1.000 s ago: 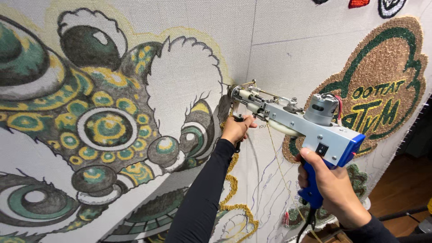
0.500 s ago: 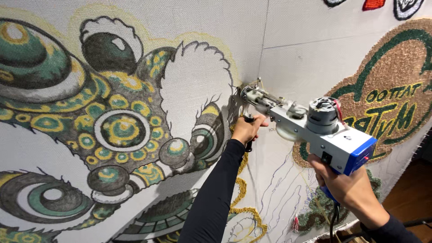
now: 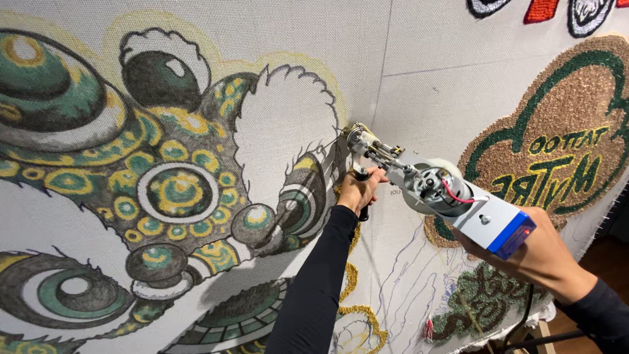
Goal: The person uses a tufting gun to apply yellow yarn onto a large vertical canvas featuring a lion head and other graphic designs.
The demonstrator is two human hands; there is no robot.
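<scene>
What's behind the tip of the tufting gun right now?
Behind the tufting gun tip lies the stretched cloth, at the edge of the white tufted patch. The contact spot is covered by the gun's head.

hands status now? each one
Left hand: closed on the tufting gun's black front grip.
Right hand: closed around the gun's rear handle, mostly hidden behind its body.

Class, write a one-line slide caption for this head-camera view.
Both hands, left and right, press a tufting gun against patterned cloth.
</scene>
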